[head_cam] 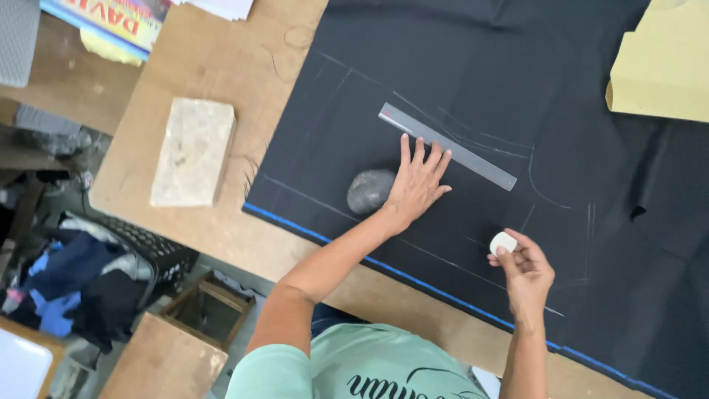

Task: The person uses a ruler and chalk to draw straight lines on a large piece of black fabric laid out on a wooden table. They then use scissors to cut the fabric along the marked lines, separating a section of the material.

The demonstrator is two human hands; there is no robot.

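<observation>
Dark navy cloth (473, 66) with a blue edge stripe and white chalk lines lies spread on a wooden table (244, 52). My left hand (417, 181) rests flat on the cloth, fingers spread, its fingertips touching a grey metal ruler (447, 145) that lies diagonally. A rounded grey stone (368, 190) sits on the cloth just left of that hand. My right hand (526, 272) hovers over the cloth near the front edge and pinches a small white piece of tailor's chalk (503, 242) between thumb and fingers.
A pale rectangular stone block (194, 151) lies on the bare table left of the cloth. Yellow-green paper pieces (661, 63) rest at the top right. Below the table's left edge are a black crate with clothes (111, 273) and a wooden box (209, 309).
</observation>
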